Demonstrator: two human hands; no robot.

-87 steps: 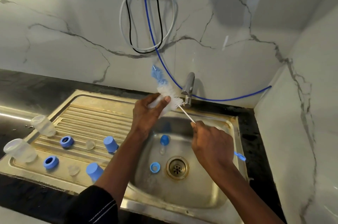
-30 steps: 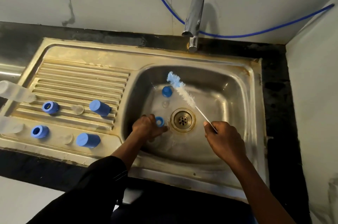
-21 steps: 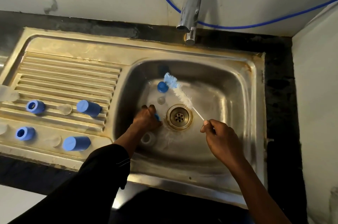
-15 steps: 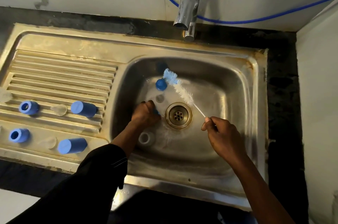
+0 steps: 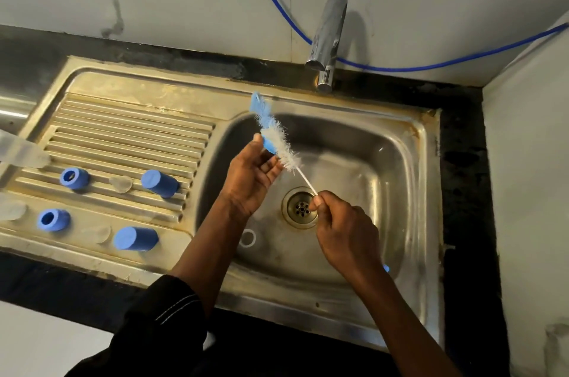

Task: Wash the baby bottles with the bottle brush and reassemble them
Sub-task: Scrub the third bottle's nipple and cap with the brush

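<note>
Over the sink basin [image 5: 388,167], your left hand [image 5: 251,176] pinches a blue bottle ring [image 5: 268,144] between thumb and fingers, while your right hand [image 5: 346,233] grips the thin wire handle of the bottle brush [image 5: 281,146], whose white bristles touch that ring.

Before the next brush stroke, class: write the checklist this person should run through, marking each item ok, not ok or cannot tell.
1. Right hand pinches the blue-and-white bristled bottle brush by its thin white handle: ok.
2. Left hand holds the small blue plastic part against the bristles: ok.
3. Bristles actually inside that part: cannot tell.
4. Both held over the stainless steel sink basin: ok.
5. Water running from the chrome tap: not ok, no stream visible.
6. Clear plastic bottle on the basin floor lies apart from the brush: ok.
</note>
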